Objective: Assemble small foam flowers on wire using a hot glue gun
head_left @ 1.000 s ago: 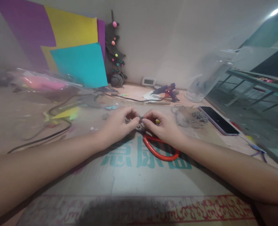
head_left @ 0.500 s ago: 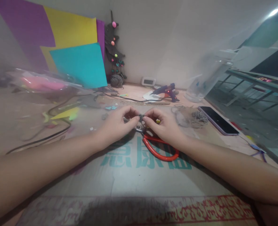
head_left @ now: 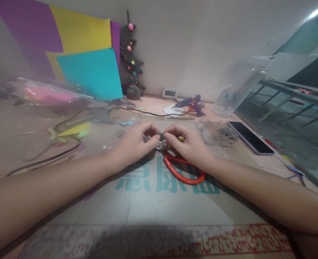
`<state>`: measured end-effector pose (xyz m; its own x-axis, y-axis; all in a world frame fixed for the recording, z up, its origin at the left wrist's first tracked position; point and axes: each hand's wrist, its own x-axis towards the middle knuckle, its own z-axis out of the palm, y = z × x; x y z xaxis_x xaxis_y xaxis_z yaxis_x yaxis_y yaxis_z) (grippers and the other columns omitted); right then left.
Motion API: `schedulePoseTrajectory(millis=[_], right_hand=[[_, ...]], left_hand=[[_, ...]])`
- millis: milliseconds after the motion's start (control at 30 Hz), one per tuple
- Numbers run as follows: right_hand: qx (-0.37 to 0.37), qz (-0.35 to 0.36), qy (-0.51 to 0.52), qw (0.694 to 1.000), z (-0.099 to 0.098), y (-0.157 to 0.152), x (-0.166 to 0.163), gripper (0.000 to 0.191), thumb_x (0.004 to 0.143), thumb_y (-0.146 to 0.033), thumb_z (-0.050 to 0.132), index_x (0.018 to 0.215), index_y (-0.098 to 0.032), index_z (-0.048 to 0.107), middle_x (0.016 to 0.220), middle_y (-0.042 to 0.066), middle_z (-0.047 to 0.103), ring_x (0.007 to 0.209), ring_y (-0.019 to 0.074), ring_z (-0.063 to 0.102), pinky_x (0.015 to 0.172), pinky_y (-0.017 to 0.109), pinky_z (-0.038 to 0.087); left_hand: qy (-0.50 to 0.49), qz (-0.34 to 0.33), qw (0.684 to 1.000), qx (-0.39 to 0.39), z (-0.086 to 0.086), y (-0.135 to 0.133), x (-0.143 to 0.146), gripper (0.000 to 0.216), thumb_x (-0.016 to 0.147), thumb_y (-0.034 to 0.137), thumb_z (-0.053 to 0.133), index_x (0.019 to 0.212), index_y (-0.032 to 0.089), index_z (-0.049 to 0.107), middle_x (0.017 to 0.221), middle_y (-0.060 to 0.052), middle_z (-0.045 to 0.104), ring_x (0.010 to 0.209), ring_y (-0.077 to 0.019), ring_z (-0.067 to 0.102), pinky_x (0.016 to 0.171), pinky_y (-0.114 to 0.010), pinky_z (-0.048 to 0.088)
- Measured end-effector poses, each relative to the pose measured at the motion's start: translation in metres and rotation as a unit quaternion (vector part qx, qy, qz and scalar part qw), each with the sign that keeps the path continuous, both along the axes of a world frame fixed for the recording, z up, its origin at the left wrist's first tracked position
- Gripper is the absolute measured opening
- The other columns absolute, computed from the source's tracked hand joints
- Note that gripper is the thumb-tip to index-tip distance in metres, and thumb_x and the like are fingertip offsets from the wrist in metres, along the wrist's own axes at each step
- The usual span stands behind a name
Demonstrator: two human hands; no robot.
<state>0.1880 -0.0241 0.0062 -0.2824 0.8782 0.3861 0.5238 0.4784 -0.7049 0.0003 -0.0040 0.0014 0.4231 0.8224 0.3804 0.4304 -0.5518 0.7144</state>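
In the head view, both hands meet near the middle of the worktop (head_left: 152, 101), above a cardboard sheet (head_left: 159, 210) printed with teal characters and a red patterned border. The left hand (head_left: 139, 142) has its thumb and forefinger pinched on a small grey piece (head_left: 161, 136); the right hand (head_left: 187, 142) pinches the same piece from the other side, its fingers curled. The piece sits between the two sets of fingertips, mostly covered, so its exact shape cannot be told.

Just below the fingers lie scissors (head_left: 184, 180) with red handles, the loops pointing toward the right forearm and the blades partly hidden by the hands. To the right of the right hand is a loose tangle of grey cord (head_left: 229, 136), beside a smartphone (head_left: 250, 138) lying face up with a dark screen.

Farther back stand a dark glue gun (head_left: 192, 105) with a small red light, a white digital clock (head_left: 170, 93) near the wall and a clear plastic jar (head_left: 226, 99). At the left rear, a turquoise sheet (head_left: 91, 75) leans in front of yellow and purple ones, next to a dark tree decoration (head_left: 128, 39) dotted with coloured balls. A ball of grey yarn (head_left: 134, 92) rests at its foot. A black cable (head_left: 42, 159) curves across the left side near a yellow paper scrap (head_left: 75, 130).
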Motion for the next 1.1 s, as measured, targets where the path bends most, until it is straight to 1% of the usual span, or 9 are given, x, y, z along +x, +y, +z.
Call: schedulePoseTrajectory(millis=[133, 233, 367, 600, 800, 1100], right_hand=[[0.008, -0.002, -0.006, 1.0, -0.0008, 0.0007, 0.0001, 0.011, 0.088, -0.025, 0.058, 0.085, -0.018, 0.065, 0.07, -0.001, 0.065, 0.064, 0.0114, 0.059, 0.06, 0.023, 0.045], [0.021, -0.004, -0.014, 1.0, -0.0007, 0.0011, 0.0, 0.009, 0.087, -0.024, 0.058, 0.083, -0.018, 0.064, 0.07, -0.001, 0.065, 0.063, 0.011, 0.058, 0.058, 0.022, 0.044], [0.018, -0.006, -0.019, 1.0, -0.0015, 0.0012, -0.0002, 0.008, 0.086, -0.023, 0.057, 0.082, -0.018, 0.062, 0.066, -0.002, 0.061, 0.059, 0.0104, 0.055, 0.055, 0.022, 0.043], [0.011, -0.005, -0.01, 1.0, -0.0037, 0.0013, 0.0001, 0.006, 0.086, -0.023, 0.057, 0.082, -0.019, 0.06, 0.065, -0.003, 0.058, 0.057, 0.0094, 0.052, 0.054, 0.022, 0.042], [0.021, -0.002, -0.025, 0.999, -0.0025, 0.0006, -0.0003, 0.009, 0.087, -0.025, 0.058, 0.081, -0.018, 0.062, 0.066, -0.002, 0.061, 0.058, 0.0103, 0.053, 0.055, 0.022, 0.043], [0.018, 0.007, -0.032, 0.999, 0.0024, -0.0021, -0.0003, 0.015, 0.091, -0.027, 0.054, 0.085, -0.017, 0.064, 0.07, 0.0, 0.065, 0.065, 0.0118, 0.058, 0.061, 0.023, 0.045]], left_hand=[[0.012, 0.005, 1.0, 0.019, -0.0001, -0.0001, 0.0004, 0.01, 0.084, 0.026, 0.054, 0.081, 0.017, 0.06, 0.079, -0.001, 0.064, 0.077, -0.0174, 0.06, 0.069, -0.029, 0.042], [0.013, 0.003, 1.0, 0.02, -0.0009, 0.0001, 0.0003, 0.01, 0.083, 0.025, 0.055, 0.082, 0.017, 0.061, 0.081, -0.001, 0.065, 0.078, -0.0177, 0.061, 0.07, -0.029, 0.043], [0.005, -0.009, 1.0, 0.012, -0.0023, 0.0004, 0.0, 0.009, 0.083, 0.025, 0.056, 0.083, 0.017, 0.062, 0.082, -0.001, 0.066, 0.079, -0.0172, 0.061, 0.071, -0.029, 0.045], [-0.01, -0.014, 1.0, -0.013, -0.0018, -0.0013, 0.0003, 0.009, 0.083, 0.026, 0.058, 0.085, 0.018, 0.062, 0.082, 0.0, 0.066, 0.079, -0.0165, 0.062, 0.072, -0.029, 0.046], [-0.012, -0.012, 1.0, -0.016, 0.0004, -0.0019, 0.0014, 0.012, 0.085, 0.029, 0.058, 0.084, 0.017, 0.062, 0.08, 0.0, 0.066, 0.078, -0.0162, 0.061, 0.071, -0.028, 0.046], [-0.011, -0.013, 1.0, -0.004, 0.0013, -0.0011, -0.0009, 0.011, 0.085, 0.026, 0.055, 0.081, 0.018, 0.061, 0.076, 0.001, 0.065, 0.074, -0.0153, 0.06, 0.066, -0.026, 0.044]])
